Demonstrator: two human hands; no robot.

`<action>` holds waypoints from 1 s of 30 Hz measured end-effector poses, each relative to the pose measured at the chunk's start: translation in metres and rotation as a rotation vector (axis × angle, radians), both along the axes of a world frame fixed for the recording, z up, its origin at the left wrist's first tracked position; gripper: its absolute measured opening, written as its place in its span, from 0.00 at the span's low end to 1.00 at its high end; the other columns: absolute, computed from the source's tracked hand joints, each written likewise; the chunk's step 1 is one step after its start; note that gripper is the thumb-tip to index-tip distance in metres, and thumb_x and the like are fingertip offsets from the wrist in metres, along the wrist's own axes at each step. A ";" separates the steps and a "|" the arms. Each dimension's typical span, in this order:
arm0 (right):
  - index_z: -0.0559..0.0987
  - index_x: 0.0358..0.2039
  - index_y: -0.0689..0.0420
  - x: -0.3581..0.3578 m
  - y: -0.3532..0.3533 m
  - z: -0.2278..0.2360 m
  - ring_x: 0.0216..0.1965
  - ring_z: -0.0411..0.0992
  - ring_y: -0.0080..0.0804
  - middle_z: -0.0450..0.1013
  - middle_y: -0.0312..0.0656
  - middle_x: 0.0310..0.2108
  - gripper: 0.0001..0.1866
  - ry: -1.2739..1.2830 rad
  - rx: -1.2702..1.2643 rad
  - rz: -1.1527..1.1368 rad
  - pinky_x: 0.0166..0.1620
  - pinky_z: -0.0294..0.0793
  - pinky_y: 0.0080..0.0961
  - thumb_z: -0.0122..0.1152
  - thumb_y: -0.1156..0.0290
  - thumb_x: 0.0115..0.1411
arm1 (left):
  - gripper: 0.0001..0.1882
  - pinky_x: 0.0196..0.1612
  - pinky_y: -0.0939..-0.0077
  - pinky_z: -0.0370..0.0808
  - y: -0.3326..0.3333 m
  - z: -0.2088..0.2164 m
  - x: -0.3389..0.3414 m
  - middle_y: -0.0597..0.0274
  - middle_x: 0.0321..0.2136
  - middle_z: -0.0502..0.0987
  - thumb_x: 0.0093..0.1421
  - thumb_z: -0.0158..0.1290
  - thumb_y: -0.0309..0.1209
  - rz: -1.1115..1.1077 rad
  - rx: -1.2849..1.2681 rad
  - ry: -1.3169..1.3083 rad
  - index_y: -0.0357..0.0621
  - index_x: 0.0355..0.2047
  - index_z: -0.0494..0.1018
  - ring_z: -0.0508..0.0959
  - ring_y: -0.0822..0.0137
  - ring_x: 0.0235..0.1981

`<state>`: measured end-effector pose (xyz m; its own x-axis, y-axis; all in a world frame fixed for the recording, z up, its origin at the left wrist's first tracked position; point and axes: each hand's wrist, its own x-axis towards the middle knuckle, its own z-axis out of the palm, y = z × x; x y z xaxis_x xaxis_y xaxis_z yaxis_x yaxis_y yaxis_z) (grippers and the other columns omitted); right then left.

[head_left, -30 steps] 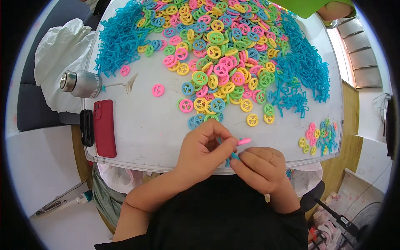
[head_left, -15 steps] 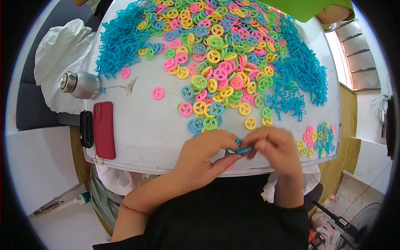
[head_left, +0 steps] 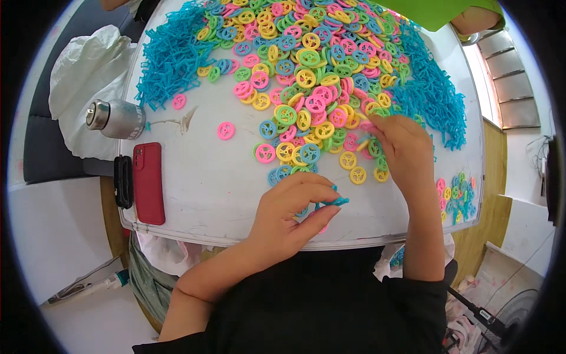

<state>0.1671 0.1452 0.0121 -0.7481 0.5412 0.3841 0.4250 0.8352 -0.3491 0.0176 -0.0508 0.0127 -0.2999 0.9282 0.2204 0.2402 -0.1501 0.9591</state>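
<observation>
My left hand (head_left: 292,209), near the table's front edge, pinches a small blue plastic frame (head_left: 337,202) between thumb and fingers. Just below it, a bit of a pink wheel (head_left: 323,229) shows past the thumb; whether it is joined to the frame I cannot tell. Farther off to the right, my right hand (head_left: 402,144) reaches into the right side of the heap of spoked plastic wheels (head_left: 315,104). Its fingertips close on a pink wheel (head_left: 367,125), partly hidden by the fingers.
Piles of blue frames lie at the left (head_left: 171,65) and right (head_left: 433,97) of the heap. A small group of mixed parts (head_left: 458,197) sits near the right edge. On the left are a red phone (head_left: 148,183), a black case (head_left: 122,182) and a metal flask (head_left: 118,120).
My right hand has left the left hand and moved up and right to the wheel heap. My left hand still holds the blue frame in nearly the same place.
</observation>
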 end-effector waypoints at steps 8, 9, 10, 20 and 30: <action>0.79 0.36 0.62 0.038 -0.046 0.011 0.40 0.73 0.29 0.76 0.45 0.41 0.08 0.562 -1.127 0.115 0.45 0.70 0.24 0.68 0.74 0.57 | 0.12 0.39 0.73 0.77 0.007 -0.003 0.004 0.55 0.41 0.81 0.55 0.63 0.21 0.066 -0.015 -0.025 0.41 0.40 0.80 0.82 0.63 0.36; 0.79 0.36 0.62 0.039 -0.056 0.013 0.40 0.73 0.29 0.76 0.45 0.41 0.08 0.566 -1.124 0.108 0.45 0.70 0.24 0.68 0.74 0.57 | 0.12 0.39 0.73 0.77 0.008 -0.004 0.005 0.55 0.41 0.81 0.55 0.63 0.21 0.059 -0.015 -0.026 0.41 0.40 0.80 0.82 0.63 0.36; 0.78 0.37 0.62 0.034 -0.070 0.014 0.41 0.73 0.29 0.75 0.47 0.43 0.10 0.590 -1.269 0.140 0.47 0.70 0.26 0.68 0.72 0.58 | 0.12 0.39 0.73 0.78 0.007 -0.005 0.006 0.54 0.41 0.81 0.55 0.63 0.21 0.067 -0.011 -0.010 0.41 0.41 0.80 0.82 0.62 0.37; 0.74 0.37 0.62 0.020 -0.101 0.008 0.41 0.74 0.27 0.76 0.48 0.42 0.08 0.810 -1.489 -0.067 0.47 0.74 0.24 0.64 0.72 0.64 | 0.11 0.42 0.72 0.78 0.006 -0.003 0.015 0.52 0.41 0.82 0.55 0.64 0.21 0.092 -0.022 -0.039 0.41 0.40 0.82 0.83 0.60 0.39; 0.73 0.37 0.61 0.015 -0.111 0.006 0.37 0.77 0.28 0.77 0.46 0.38 0.05 0.871 -1.543 -0.105 0.42 0.81 0.28 0.60 0.75 0.65 | 0.12 0.44 0.71 0.77 -0.003 -0.007 0.019 0.50 0.42 0.81 0.56 0.61 0.17 0.108 -0.008 -0.010 0.37 0.41 0.80 0.81 0.60 0.42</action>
<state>0.1818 0.0341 0.0182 -0.5661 0.7878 -0.2426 -0.2690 -0.4548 -0.8490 0.0362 -0.0535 0.0053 -0.4001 0.8921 0.2099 0.2447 -0.1168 0.9625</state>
